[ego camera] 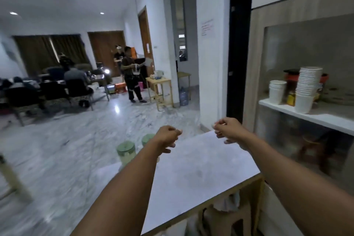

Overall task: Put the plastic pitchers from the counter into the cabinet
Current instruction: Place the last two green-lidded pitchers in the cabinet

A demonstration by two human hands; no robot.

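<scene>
My hands hover above the worktop (191,168), fingers loosely curled, holding nothing. The left hand (168,138) is nearer the two green pitchers (126,151) — upright, I think, though blurred — at the far-left edge; the right hand (228,130) is well apart.

Counter top (191,174): lying bare and open under both arms; two green pitchers (126,150) standing at its far left edge; stacked white cups (306,90) crowding the right-hand shelf (325,118)
</scene>
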